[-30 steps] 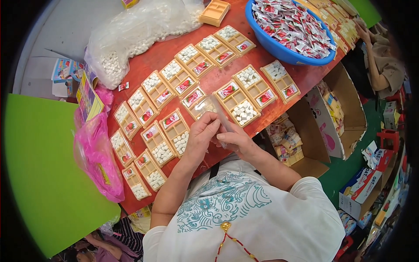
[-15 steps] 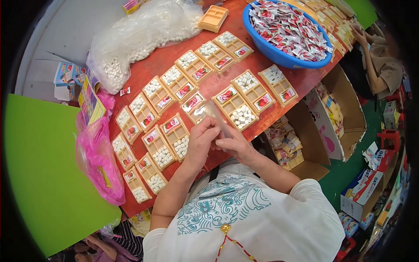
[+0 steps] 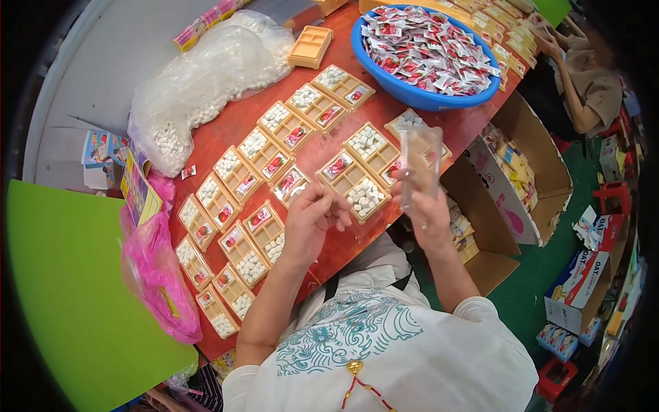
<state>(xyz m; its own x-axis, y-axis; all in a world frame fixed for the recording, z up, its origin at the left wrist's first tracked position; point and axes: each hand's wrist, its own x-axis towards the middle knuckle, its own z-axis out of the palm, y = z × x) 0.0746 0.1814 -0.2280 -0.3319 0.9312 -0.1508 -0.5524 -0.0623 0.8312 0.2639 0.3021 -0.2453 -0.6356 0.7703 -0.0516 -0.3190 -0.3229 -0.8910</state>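
Note:
My right hand (image 3: pixel 432 223) is closed around a clear plastic lid (image 3: pixel 421 154), held upright above the right trays. Above the table's near edge, my left hand (image 3: pixel 312 218) has its fingers curled together; what they hold, if anything, I cannot make out. Just beyond it lies a small beige tray (image 3: pixel 290 184), partly covered by the hand. Right of it, another compartment tray (image 3: pixel 351 180) holds white cubes and a strawberry-printed sachet. Similar filled trays (image 3: pixel 248 248) stand in rows to the left. The lid partly covers a tray (image 3: pixel 410 122) behind it.
A blue basin (image 3: pixel 425 103) heaped with sachets stands at the far right of the red table (image 3: pixel 226 122). A clear bag of white cubes (image 3: pixel 199 89) lies at the far left, near stacked empty trays (image 3: pixel 311 47). Open cartons (image 3: pixel 480 230) stand below on the right; another person (image 3: pixel 583 89) sits beyond.
My hands have moved apart. My right hand has gone right and raised the clear lid, while my left stays near the middle trays. The whole view has shifted slightly.

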